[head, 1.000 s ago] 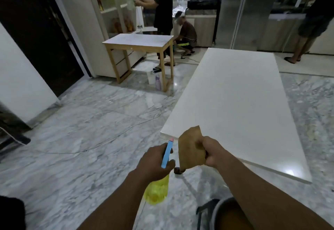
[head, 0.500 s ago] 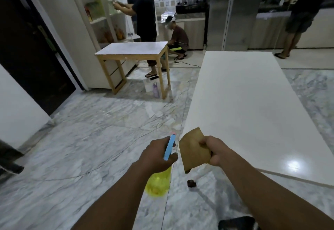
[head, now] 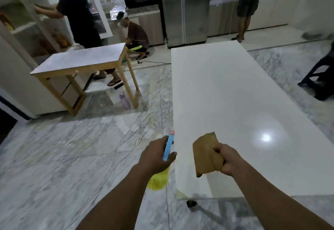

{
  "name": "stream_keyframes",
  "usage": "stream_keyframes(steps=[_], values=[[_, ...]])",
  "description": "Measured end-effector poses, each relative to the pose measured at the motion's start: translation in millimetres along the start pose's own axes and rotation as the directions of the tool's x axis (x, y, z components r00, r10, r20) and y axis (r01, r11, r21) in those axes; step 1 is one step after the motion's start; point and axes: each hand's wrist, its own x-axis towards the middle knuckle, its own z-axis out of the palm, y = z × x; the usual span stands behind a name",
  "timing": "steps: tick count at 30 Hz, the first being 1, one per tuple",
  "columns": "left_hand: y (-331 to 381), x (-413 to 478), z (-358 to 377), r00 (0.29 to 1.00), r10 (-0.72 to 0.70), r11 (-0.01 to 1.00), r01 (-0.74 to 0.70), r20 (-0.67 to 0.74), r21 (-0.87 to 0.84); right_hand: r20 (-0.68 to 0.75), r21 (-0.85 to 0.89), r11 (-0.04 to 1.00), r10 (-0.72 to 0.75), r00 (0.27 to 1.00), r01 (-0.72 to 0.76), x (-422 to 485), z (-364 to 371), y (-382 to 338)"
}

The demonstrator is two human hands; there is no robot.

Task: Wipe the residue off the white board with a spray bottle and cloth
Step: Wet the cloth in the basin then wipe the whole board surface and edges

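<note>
A long white board (head: 226, 94) lies flat and low, running away from me at centre right, a ceiling light reflected on its near part. My left hand (head: 155, 155) grips a spray bottle (head: 159, 180) with a yellow body and a blue trigger head, held just left of the board's near left edge. My right hand (head: 226, 159) grips a folded tan cloth (head: 205, 154), held above the board's near end. No residue is visible on the board from here.
A wooden-legged table (head: 83, 58) stands at the left with a small bottle (head: 123, 99) at its foot. Three people are at the back near cabinets and a steel fridge (head: 182, 9). A dark stool (head: 321, 79) stands at the right. A thin cable crosses the marble floor.
My view has come closer and swung so the board lies straight ahead. Both hands now reach the board's near end, the cloth over its surface and further from the bottle.
</note>
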Motion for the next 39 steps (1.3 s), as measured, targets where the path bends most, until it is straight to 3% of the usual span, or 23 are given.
stream_keyframes(steps=[5, 10, 15, 20, 22, 24, 25, 28, 30, 34, 37, 39], values=[[16.7, 82.2, 15.9, 0.979, 0.134, 0.991, -0.130, 0.154, -0.039, -0.228, 0.170, 0.984, -0.012, 0.974, 0.051, 10.8, -49.3, -15.3], [54.7, 154.7, 60.2, 0.857, 0.379, 0.925, -0.359, 0.349, -0.122, -0.448, 0.353, 0.922, 0.019, 0.894, 0.157, -0.4, -85.4, -5.7], [74.3, 202.7, 100.4, 0.610, 0.635, 0.764, -0.584, 0.473, -0.273, -0.623, 0.490, 0.821, 0.097, 0.776, 0.291, -7.3, -76.6, 21.9], [66.6, 228.8, 104.6, 0.382, 0.800, 0.577, -0.700, 0.462, -0.420, -0.698, 0.607, 0.694, 0.233, 0.678, 0.387, -14.5, -15.3, 65.4], [62.9, 236.4, 103.5, 0.305, 0.840, 0.506, -0.740, 0.449, -0.444, -0.772, 0.559, 0.720, 0.272, 0.575, 0.411, -9.5, 6.5, 81.5], [57.9, 242.5, 104.5, 0.256, 0.870, 0.447, -0.768, 0.421, -0.458, -0.887, 0.402, 0.853, 0.273, 0.372, 0.334, 1.0, 26.7, 89.8], [54.9, 244.8, 105.2, 0.246, 0.879, 0.431, -0.776, 0.408, -0.460, -0.920, 0.330, 0.904, 0.244, 0.306, 0.271, 6.8, 38.4, 91.5], [48.9, 254.1, 108.4, 0.251, 0.892, 0.426, -0.743, 0.376, -0.516, -0.959, 0.211, 0.973, 0.188, 0.210, 0.093, 33.7, 78.8, 81.0], [47.7, 259.5, 108.5, 0.228, 0.907, 0.397, -0.742, 0.353, -0.541, -0.972, 0.133, 0.984, 0.107, 0.207, 0.116, 62.7, 102.6, 73.8], [37.0, 274.6, 105.0, 0.214, 0.899, 0.407, -0.732, 0.383, -0.546, -0.947, -0.044, 0.996, -0.017, 0.321, -0.078, 124.5, 139.4, 69.7], [22.7, 280.3, 105.8, 0.229, 0.884, 0.436, -0.721, 0.408, -0.539, -0.957, -0.208, 0.912, -0.114, 0.268, -0.354, 142.9, 156.1, 85.5], [18.6, 280.1, 109.3, 0.260, 0.872, 0.461, -0.720, 0.415, -0.518, -0.943, -0.302, 0.857, -0.202, 0.266, -0.417, 145.6, 160.6, 100.4]])
